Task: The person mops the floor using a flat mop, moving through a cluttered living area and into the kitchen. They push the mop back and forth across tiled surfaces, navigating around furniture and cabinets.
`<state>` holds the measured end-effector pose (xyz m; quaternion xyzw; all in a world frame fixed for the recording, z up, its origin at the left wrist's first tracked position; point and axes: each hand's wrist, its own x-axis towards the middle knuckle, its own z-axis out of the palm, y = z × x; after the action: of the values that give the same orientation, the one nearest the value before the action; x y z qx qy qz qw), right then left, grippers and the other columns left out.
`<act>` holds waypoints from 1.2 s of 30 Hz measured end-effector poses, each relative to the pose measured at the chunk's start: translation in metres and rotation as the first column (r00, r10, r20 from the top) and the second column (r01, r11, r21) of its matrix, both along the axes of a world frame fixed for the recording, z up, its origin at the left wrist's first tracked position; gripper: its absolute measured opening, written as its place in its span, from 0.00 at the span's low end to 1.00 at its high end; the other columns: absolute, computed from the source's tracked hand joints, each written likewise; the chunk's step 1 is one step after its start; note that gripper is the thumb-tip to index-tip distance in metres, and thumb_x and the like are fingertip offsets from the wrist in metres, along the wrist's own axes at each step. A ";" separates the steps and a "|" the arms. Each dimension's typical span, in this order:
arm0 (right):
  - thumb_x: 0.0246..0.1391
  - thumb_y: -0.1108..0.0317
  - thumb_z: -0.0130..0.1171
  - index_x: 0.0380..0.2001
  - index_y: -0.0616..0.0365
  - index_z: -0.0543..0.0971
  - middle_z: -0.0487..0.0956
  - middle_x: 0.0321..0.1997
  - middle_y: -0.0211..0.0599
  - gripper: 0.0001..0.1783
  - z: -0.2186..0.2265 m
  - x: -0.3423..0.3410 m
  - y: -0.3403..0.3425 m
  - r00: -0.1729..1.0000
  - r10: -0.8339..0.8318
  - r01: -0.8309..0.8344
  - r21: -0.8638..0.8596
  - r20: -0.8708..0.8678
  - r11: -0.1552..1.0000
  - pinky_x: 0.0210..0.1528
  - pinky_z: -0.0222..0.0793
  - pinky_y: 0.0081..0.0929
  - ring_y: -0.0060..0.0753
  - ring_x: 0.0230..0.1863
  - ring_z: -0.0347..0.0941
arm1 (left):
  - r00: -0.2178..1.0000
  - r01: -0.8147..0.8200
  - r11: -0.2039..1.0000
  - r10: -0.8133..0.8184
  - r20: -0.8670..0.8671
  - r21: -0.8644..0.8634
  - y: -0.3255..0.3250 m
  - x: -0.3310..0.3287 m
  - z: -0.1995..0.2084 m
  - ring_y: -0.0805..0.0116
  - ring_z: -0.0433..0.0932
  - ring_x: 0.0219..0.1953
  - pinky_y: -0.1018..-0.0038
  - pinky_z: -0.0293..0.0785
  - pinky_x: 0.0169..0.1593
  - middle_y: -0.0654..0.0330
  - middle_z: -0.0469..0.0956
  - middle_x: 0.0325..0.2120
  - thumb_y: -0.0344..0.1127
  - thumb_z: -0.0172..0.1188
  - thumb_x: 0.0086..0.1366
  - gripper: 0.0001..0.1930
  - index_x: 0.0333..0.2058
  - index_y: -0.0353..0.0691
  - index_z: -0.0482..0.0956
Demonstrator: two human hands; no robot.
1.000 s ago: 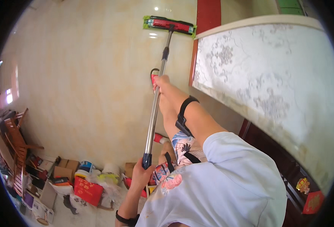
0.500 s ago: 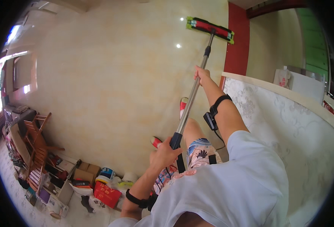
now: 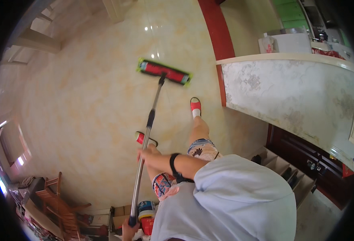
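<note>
Dark grip end (image 3: 132,220) of the mop pole (image 3: 138,186) sits in the curled left hand (image 3: 129,231); ahead of it, the right hand (image 3: 144,154) clasps the pole; beyond both, the red mop head (image 3: 152,69) seems on the floor (image 3: 84,100), wiping apparently under way, wiped and unwiped parts indistinguishable

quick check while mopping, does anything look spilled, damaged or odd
The flat mop and glossy floor show no clear spill or damage, but the patterned half-wall looks blotchy brown along its lower edge, unlike its paler upper part.
</note>
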<state>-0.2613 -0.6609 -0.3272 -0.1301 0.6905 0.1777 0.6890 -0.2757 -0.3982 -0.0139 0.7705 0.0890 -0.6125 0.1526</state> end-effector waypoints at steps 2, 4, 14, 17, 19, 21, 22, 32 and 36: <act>0.50 0.64 0.59 0.20 0.54 0.69 0.67 0.13 0.35 0.12 0.032 0.002 0.068 0.994 -0.096 0.104 0.215 -0.048 0.971 0.13 0.65 0.34 0.34 0.13 0.66 | 0.973 0.057 0.979 -0.011 0.230 -0.197 0.047 0.000 0.048 0.69 0.69 0.21 0.69 0.67 0.29 0.61 0.71 0.17 0.31 0.64 0.50 0.13 0.34 0.35 0.73; 0.52 0.63 0.60 0.17 0.55 0.67 0.67 0.14 0.34 0.16 0.058 0.013 0.108 0.989 -0.111 0.135 0.296 -0.098 0.945 0.14 0.65 0.34 0.34 0.14 0.66 | 0.999 -0.022 0.992 0.027 -0.040 0.123 0.078 0.016 0.096 0.72 0.69 0.19 0.72 0.66 0.25 0.61 0.72 0.18 0.33 0.63 0.51 0.14 0.36 0.34 0.74; 0.48 0.68 0.51 0.14 0.59 0.68 0.66 0.13 0.43 0.12 -0.011 0.147 -0.113 0.992 0.029 -0.008 -0.169 0.126 0.986 0.21 0.66 0.46 0.44 0.15 0.66 | 0.999 0.003 0.998 -0.005 0.033 0.065 -0.141 0.185 0.022 0.65 0.74 0.23 0.70 0.71 0.30 0.52 0.73 0.19 0.30 0.60 0.46 0.18 0.40 0.36 0.74; 0.49 0.66 0.53 0.14 0.55 0.69 0.69 0.15 0.42 0.13 -0.032 0.180 -0.255 0.983 0.068 -0.050 -0.106 0.169 0.993 0.24 0.71 0.46 0.44 0.19 0.70 | 0.974 0.144 0.988 -0.131 0.182 -0.058 -0.264 0.212 0.007 0.52 0.76 0.26 0.66 0.72 0.33 0.47 0.75 0.23 0.34 0.61 0.48 0.21 0.44 0.36 0.74; 0.52 0.63 0.54 0.20 0.54 0.70 0.71 0.18 0.39 0.11 -0.024 0.194 -0.338 0.973 0.096 -0.080 -0.083 0.208 0.993 0.33 0.74 0.47 0.42 0.22 0.71 | 0.951 0.147 0.979 -0.101 0.291 -0.140 -0.336 0.220 0.004 0.49 0.77 0.28 0.66 0.72 0.34 0.45 0.77 0.25 0.37 0.63 0.50 0.21 0.44 0.37 0.75; 0.54 0.48 0.56 0.30 0.56 0.73 0.76 0.25 0.38 0.20 -0.002 0.194 -0.408 0.943 0.243 -0.243 -0.028 0.228 0.970 0.36 0.73 0.46 0.41 0.30 0.75 | 0.941 0.127 0.978 -0.066 0.333 -0.164 -0.388 0.222 0.018 0.51 0.78 0.29 0.66 0.73 0.35 0.45 0.78 0.27 0.39 0.65 0.51 0.23 0.45 0.36 0.74; 0.54 0.44 0.56 0.40 0.57 0.72 0.77 0.35 0.41 0.26 0.011 0.196 -0.445 0.725 0.624 -0.656 0.018 0.291 0.754 0.37 0.73 0.47 0.41 0.36 0.75 | 0.948 0.089 0.983 -0.035 0.315 -0.158 -0.408 0.226 0.029 0.54 0.79 0.28 0.67 0.73 0.35 0.46 0.78 0.28 0.39 0.66 0.51 0.24 0.46 0.35 0.74; 0.31 0.69 0.64 0.24 0.47 0.80 0.78 0.27 0.38 0.09 0.096 0.223 -0.509 -0.812 0.452 0.110 -0.858 -0.369 -0.502 0.40 0.68 0.42 0.46 0.36 0.74 | 0.647 0.025 0.994 0.063 0.760 -0.104 -0.499 0.165 0.119 0.57 0.79 0.28 0.69 0.75 0.32 0.56 0.80 0.29 0.36 0.63 0.54 0.10 0.33 0.39 0.78; 0.34 0.69 0.61 0.23 0.47 0.81 0.78 0.24 0.40 0.07 0.131 0.231 -0.436 -0.814 0.551 -0.042 -0.929 -0.182 -0.368 0.35 0.70 0.39 0.46 0.32 0.75 | 0.185 -0.325 0.858 0.470 0.863 -0.397 -0.428 0.142 0.143 0.64 0.78 0.27 0.71 0.75 0.32 0.57 0.79 0.26 0.27 0.61 0.54 0.02 0.27 0.36 0.77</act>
<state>-0.0304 -1.0966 -0.1961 -0.8306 -0.2960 0.3437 0.3230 -0.1335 -0.8263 0.1293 0.9160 0.1409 0.0136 0.3753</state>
